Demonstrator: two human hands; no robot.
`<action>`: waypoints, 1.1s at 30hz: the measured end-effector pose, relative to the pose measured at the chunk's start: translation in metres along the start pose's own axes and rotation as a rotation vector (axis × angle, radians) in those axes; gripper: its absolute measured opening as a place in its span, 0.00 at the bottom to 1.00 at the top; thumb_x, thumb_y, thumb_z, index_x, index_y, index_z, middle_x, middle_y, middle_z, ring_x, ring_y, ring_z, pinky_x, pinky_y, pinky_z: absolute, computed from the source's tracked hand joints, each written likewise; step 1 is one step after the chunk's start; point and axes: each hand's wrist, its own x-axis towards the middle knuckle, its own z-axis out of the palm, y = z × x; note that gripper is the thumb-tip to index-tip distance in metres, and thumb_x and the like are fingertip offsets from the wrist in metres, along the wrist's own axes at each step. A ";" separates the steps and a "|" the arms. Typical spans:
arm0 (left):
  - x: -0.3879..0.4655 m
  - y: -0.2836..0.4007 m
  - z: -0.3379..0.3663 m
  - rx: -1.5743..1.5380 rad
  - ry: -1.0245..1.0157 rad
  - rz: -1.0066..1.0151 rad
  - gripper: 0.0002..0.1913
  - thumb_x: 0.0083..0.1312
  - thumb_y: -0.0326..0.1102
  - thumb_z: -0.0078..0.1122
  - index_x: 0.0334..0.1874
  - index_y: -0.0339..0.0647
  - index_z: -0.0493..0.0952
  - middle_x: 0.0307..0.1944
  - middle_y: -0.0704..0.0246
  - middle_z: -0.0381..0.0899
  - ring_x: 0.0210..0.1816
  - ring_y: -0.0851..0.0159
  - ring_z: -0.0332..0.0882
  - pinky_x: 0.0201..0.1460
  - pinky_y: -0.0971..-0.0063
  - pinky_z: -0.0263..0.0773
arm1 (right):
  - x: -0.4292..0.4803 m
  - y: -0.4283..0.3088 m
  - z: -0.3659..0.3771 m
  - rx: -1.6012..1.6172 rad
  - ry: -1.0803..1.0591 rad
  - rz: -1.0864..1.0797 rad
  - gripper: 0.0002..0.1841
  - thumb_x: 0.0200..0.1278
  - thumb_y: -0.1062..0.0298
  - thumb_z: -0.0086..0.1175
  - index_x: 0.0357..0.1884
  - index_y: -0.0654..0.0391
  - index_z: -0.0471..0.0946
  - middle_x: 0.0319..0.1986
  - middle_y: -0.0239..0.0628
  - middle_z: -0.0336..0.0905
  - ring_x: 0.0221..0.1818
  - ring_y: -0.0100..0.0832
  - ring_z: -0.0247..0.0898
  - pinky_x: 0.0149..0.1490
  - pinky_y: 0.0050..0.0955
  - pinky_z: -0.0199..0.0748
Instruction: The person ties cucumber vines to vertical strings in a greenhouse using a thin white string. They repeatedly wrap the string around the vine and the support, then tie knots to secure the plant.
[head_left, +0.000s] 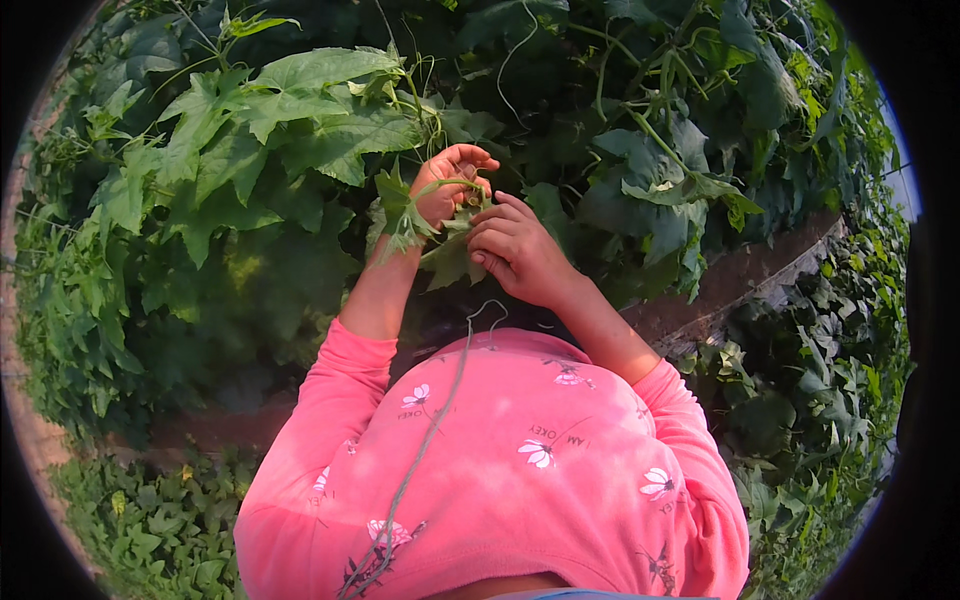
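Note:
My left hand is raised among climbing vines, its fingers curled around a thin green vine stem with small leaves at its tip. Close beside it on the right, my right hand has its fingers bent and touches a lobed leaf under the stem. Its fingertips are partly hidden by the leaf. A thin grey cord with a bent upper end lies down the front of my pink flowered top.
Large lobed leaves crowd the left, and darker foliage with curling tendrils hangs at the right. A strip of bare soil runs behind my right forearm. Low leafy plants grow at lower left and right.

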 end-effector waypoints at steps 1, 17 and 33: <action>-0.002 0.000 0.000 -0.003 0.015 -0.023 0.15 0.62 0.29 0.57 0.50 0.36 0.69 0.48 0.59 0.75 0.37 0.68 0.79 0.43 0.78 0.74 | -0.001 -0.001 0.003 0.013 0.026 0.009 0.07 0.50 0.74 0.59 0.31 0.60 0.74 0.32 0.38 0.75 0.42 0.41 0.71 0.54 0.42 0.65; -0.013 -0.009 0.023 0.044 0.026 -0.076 0.26 0.56 0.32 0.63 0.56 0.38 0.64 0.44 0.68 0.74 0.38 0.75 0.74 0.42 0.82 0.72 | 0.012 0.021 -0.006 -0.080 0.176 0.439 0.10 0.50 0.76 0.56 0.37 0.58 0.79 0.33 0.41 0.73 0.40 0.44 0.70 0.44 0.36 0.71; -0.015 -0.040 -0.002 -0.116 0.156 -0.190 0.09 0.64 0.35 0.56 0.44 0.40 0.74 0.34 0.74 0.77 0.33 0.75 0.75 0.35 0.82 0.73 | 0.007 0.034 -0.005 -0.195 0.239 0.370 0.04 0.54 0.77 0.51 0.33 0.62 0.74 0.29 0.44 0.72 0.32 0.46 0.71 0.38 0.35 0.71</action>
